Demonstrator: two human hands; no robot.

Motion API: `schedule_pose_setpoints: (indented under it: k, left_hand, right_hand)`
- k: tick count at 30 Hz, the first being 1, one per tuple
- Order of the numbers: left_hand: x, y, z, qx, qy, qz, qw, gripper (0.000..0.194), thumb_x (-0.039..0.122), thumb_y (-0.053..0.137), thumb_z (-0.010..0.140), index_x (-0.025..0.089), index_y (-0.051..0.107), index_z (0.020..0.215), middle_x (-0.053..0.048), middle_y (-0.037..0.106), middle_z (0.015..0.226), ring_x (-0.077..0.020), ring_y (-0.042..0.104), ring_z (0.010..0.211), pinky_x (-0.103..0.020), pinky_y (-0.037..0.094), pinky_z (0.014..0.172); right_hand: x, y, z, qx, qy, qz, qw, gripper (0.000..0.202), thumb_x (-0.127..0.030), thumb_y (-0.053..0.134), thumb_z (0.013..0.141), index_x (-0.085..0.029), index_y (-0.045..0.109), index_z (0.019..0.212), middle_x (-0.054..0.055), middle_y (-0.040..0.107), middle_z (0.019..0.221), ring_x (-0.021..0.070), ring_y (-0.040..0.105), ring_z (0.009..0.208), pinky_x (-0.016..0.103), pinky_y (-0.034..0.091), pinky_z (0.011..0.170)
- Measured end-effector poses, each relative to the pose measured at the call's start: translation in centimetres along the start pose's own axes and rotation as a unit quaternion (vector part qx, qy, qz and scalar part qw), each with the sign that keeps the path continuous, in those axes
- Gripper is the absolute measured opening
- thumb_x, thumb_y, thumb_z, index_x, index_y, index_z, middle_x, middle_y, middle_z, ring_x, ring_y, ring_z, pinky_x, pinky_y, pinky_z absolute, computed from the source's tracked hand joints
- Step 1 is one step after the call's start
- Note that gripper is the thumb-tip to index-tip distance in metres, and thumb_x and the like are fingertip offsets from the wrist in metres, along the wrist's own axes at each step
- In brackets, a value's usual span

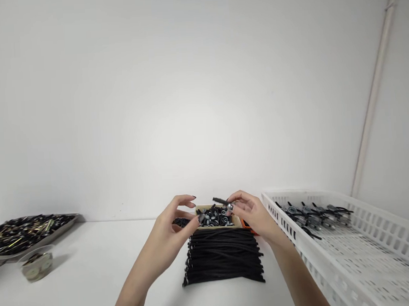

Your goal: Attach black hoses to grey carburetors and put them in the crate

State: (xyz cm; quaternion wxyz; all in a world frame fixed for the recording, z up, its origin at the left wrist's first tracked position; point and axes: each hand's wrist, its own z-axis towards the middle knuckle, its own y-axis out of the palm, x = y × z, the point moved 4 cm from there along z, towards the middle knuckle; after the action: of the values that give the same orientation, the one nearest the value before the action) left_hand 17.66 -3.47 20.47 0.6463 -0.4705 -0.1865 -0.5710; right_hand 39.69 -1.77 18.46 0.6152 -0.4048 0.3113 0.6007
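Observation:
My right hand [247, 210] pinches a small part with a short black stem [220, 201] and a shiny clear or metallic piece at its base. It hovers over the right side of a shallow beige box [235, 221], which is filled with small black and grey ring-ended parts [213, 215]. At the box's left side my left hand [176, 226] is open, thumb and fingers apart, with nothing clearly seen between them. Below both hands lies a neat stack of black tubes [224, 255], side by side on the white table [128, 273].
To the right stands a white perforated crate [336, 274] with several black and clear assemblies [314, 214] at its far end. A metal tray of dark slender parts [25, 233] and a small clear tub [37, 265] are at the left. An orange item [245, 223] shows behind my right hand.

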Motion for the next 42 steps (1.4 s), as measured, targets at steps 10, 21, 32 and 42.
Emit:
schedule_pose_setpoints:
  k: [10,21,32,42]
  left_hand:
    - [3.0,2.8,-2.0,-0.047,0.171,0.159,0.971,0.011,0.025,0.053,0.089,0.028,0.058,0.098,0.000,0.061,0.095,-0.0139,0.060,0.082,-0.024,0.054,0.068]
    - [5.3,3.7,-2.0,0.029,0.279,0.202,0.938,0.016,0.018,0.061,0.083,0.027,0.059,0.096,0.000,0.063,0.087,-0.0139,0.061,0.076,-0.024,0.051,0.063]
    - [3.1,2.7,-1.9,0.033,0.272,0.230,0.934,0.019,0.014,0.052,0.086,0.026,0.055,0.101,-0.002,0.063,0.090,-0.0144,0.060,0.072,-0.025,0.051,0.061]
    - [2.0,2.3,-1.7,0.007,0.260,0.272,0.926,0.019,0.018,0.044,0.091,0.027,0.053,0.105,-0.002,0.062,0.095,-0.0138,0.060,0.067,-0.026,0.042,0.053]
  right_hand:
    - [-3.7,-0.5,-4.2,-0.060,0.002,0.119,0.991,0.021,-0.028,0.074,0.072,-0.019,0.062,0.088,0.001,0.060,0.084,0.0105,0.060,0.073,0.023,0.052,0.065]
    - [-3.8,-0.3,-4.8,-0.017,0.034,0.190,0.981,0.024,-0.034,0.077,0.069,-0.017,0.061,0.075,-0.001,0.061,0.066,0.0091,0.060,0.055,0.023,0.053,0.058]
    - [-2.3,1.6,-4.9,0.009,0.039,0.198,0.979,0.033,-0.022,0.083,0.059,-0.018,0.068,0.088,0.005,0.071,0.081,0.0173,0.068,0.078,0.028,0.057,0.072]
    - [-1.8,2.2,-5.1,0.090,-0.017,0.096,0.991,0.024,-0.024,0.079,0.066,-0.020,0.072,0.089,0.007,0.070,0.091,0.0194,0.068,0.079,0.033,0.059,0.075]
